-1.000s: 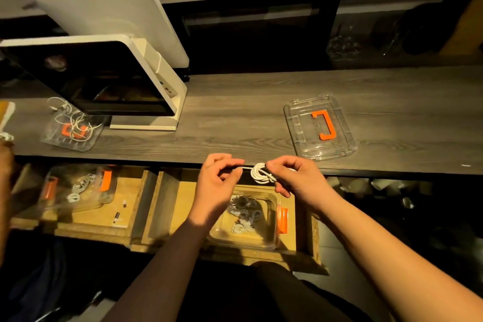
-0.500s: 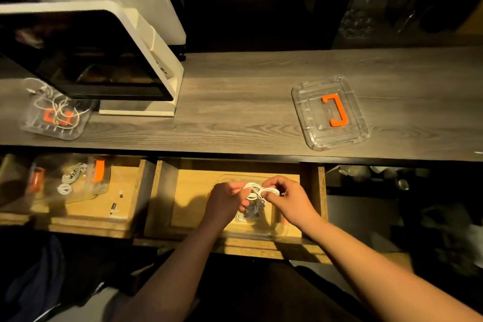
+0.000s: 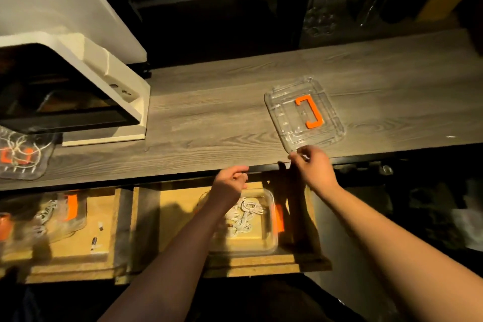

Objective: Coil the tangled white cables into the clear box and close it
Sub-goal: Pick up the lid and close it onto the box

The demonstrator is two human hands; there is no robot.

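Observation:
The clear box (image 3: 271, 243) sits in the open wooden drawer (image 3: 261, 266) under the counter, with an orange latch on its right side. Coiled white cables (image 3: 245, 214) lie inside it. Its clear lid (image 3: 326, 112), with an orange handle, rests on the grey counter above and to the right. My right hand (image 3: 313, 167) pinches the lid's near left corner at the counter edge. My left hand (image 3: 230, 183) hovers over the box's far side, fingers loosely curled and holding nothing.
A white screen terminal (image 3: 78, 81) stands on the counter at left. Beside it lies another clear lid with tangled white cables (image 3: 21, 154). A second clear box (image 3: 52, 214) sits in the left drawer, with small loose items next to it.
The cable coil held between both hands went down into the box and was let go. My right hand rose to the lid's corner; my left hand lifted off the box.

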